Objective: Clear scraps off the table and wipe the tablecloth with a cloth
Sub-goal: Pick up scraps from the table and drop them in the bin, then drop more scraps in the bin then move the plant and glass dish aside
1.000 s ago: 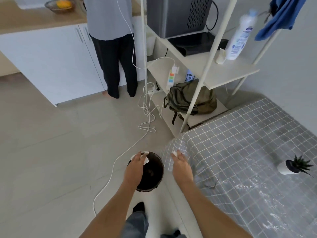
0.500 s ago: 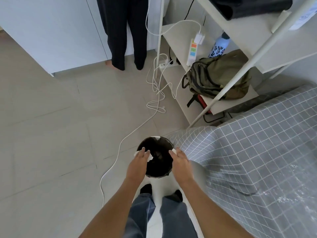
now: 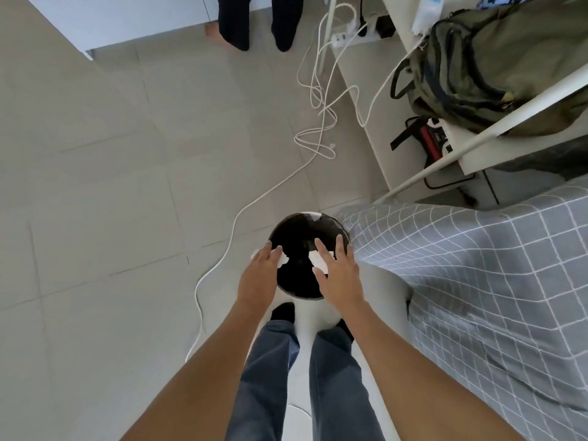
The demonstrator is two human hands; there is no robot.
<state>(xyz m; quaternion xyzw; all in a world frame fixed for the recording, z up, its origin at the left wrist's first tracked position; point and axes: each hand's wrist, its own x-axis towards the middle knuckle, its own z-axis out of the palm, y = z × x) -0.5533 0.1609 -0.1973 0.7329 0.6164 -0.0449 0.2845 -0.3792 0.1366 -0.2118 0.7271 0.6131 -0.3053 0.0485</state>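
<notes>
A round black bin stands on the floor beside the corner of the table, which is covered by a grey checked tablecloth. Both my hands hover over the bin's mouth, palms down. My left hand has its fingers stretched out, and a white paper scrap shows just under its fingertips. My right hand has its fingers spread, with another white scrap loose below it over the dark opening. No wiping cloth is in view.
A white cable trails across the tiled floor left of the bin. A white shelf rack with an olive backpack stands at the back right. Another person's feet are at the top by white cabinets.
My view has tilted further down over the bin. Both hands moved in over the opening and their fingers spread, so the white scraps now show loose beneath them.
</notes>
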